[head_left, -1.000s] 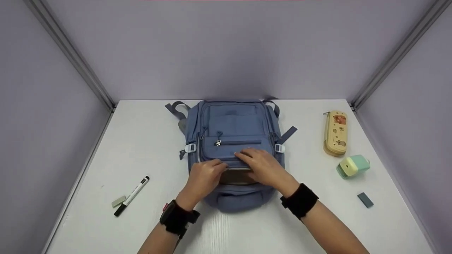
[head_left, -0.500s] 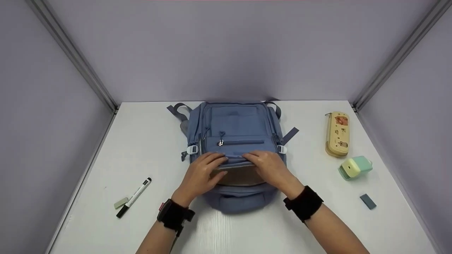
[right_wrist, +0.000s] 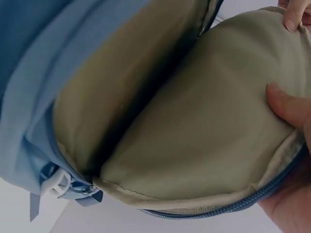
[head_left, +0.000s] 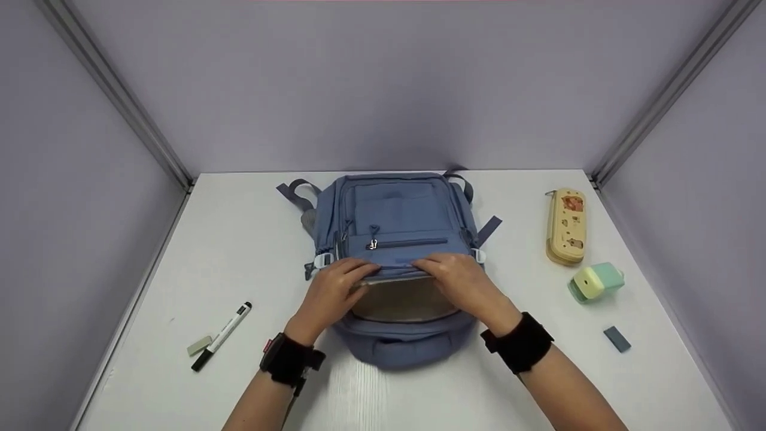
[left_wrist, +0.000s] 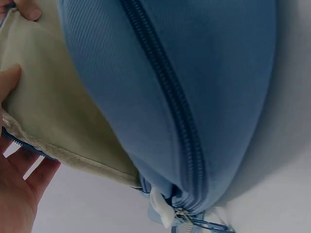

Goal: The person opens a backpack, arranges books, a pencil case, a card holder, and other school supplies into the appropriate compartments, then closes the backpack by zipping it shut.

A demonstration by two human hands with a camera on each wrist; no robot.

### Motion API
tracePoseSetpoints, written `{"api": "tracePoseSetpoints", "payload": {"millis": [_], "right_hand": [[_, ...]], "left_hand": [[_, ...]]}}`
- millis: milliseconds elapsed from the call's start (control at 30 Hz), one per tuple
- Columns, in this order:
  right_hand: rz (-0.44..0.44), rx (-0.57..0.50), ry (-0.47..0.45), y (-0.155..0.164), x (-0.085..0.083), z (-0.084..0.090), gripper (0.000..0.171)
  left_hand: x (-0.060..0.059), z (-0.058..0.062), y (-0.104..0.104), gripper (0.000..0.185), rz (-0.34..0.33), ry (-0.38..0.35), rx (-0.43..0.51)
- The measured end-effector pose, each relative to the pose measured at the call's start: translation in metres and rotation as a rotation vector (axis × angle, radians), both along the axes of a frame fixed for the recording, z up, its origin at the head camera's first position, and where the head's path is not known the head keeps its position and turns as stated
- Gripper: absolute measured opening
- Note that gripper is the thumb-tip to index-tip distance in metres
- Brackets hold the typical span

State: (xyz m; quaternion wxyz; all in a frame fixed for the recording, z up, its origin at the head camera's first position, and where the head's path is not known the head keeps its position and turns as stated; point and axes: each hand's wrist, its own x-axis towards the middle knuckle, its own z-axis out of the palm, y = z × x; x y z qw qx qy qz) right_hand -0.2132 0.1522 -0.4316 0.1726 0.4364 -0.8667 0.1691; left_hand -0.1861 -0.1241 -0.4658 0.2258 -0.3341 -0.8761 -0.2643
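Blue fabric backpack [head_left: 392, 206] lies centred on the white table [head_left: 251, 239]. Left hand [head_left: 331, 293] and right hand [head_left: 468, 286] each pinch its zippered flap edge [right_wrist: 216, 208], thumbs inside, fingers outside; gripping at two points apparently keeps the beige-lined mouth [head_left: 404, 302] gaping.

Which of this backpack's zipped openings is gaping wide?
The khaki-lined compartment, its edge gripped by the left hand and right hand; the horizontal zip above it looks closed.

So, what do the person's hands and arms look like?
The left hand and right hand wear no gloves, and no sleeves show. The left wears a wide black wristband with a small red tag; the right, a similar dark wristband.
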Motion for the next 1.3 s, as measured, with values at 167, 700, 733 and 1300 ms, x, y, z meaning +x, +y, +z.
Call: {"api": "tracePoseSetpoints", "payload": {"millis": [167, 700, 733, 1300], "right_hand": [[-0.003, 0.008, -0.022, 0.005, 0.002, 0.013, 0.040], [-0.059, -0.028, -0.204, 0.017, -0.008, 0.029, 0.035], [-0.077, -0.044, -0.237, 0.021, -0.008, 0.031, 0.038], [-0.888, 0.133, -0.615, 0.174, -0.011, -0.002, 0.073]], "left_hand": [[0.000, 0.006, 0.000, 0.039, -0.038, 0.020, 0.050], [-0.027, 0.016, 0.005, 0.020, 0.032, 0.063, 0.146], [-0.029, 0.017, 0.005, 0.019, 0.044, 0.065, 0.157], [-0.080, 0.058, 0.010, 0.013, 0.254, -0.099, 0.275]]}}
